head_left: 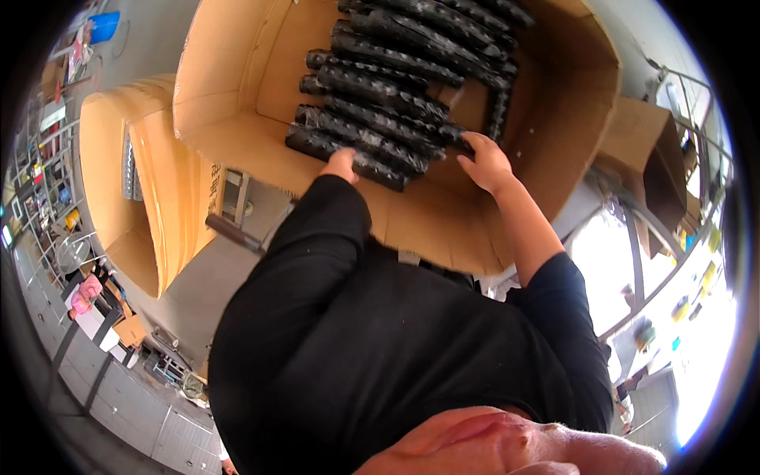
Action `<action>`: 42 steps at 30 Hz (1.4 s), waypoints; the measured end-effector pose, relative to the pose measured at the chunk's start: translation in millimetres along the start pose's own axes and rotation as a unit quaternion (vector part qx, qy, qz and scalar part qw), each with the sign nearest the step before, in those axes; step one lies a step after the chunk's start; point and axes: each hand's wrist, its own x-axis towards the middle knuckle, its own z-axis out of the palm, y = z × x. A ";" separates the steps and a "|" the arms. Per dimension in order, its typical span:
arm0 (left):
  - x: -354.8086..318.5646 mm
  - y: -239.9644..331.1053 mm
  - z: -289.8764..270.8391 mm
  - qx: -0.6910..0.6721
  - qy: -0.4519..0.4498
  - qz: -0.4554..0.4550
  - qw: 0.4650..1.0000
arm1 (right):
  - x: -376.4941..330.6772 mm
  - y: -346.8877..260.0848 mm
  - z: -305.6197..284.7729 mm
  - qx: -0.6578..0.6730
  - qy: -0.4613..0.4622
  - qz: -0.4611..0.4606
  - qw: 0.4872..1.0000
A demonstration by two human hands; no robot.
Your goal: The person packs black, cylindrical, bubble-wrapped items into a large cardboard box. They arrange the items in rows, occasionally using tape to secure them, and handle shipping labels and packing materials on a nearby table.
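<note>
Several long black rolls (380,91), studded with small shiny bumps and apparently wrapped in clear film, lie side by side in a large open cardboard box (237,131). My left hand (342,165) rests against the nearest roll (376,168); its fingers are mostly hidden, so its grip does not show. At the right ends of the near rolls is my right hand (485,164), thumb and fingers apart, fingertips at or against a roll end. Another black roll (497,107) lies crosswise along the right side of the stack.
A second open cardboard box (170,194) stands to the left, with a grey piece inside. A dark bar-like handle (233,232) sticks out between the boxes. On the right are another brown box (645,154) and metal racking (633,214). A blue container (104,27) is far left.
</note>
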 end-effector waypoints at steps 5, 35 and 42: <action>66.6 -24.9 42.4 -0.043 0.060 0.000 0.997 | 169.8 25.3 76.5 -0.076 -0.073 -0.059 0.993; -8.9 -0.4 103.0 0.167 0.294 0.527 0.780 | 245.1 70.3 207.4 0.257 -0.247 0.046 0.933; 33.9 12.5 47.3 -0.544 0.205 0.039 0.813 | 233.7 59.4 206.8 0.260 -0.303 0.069 0.914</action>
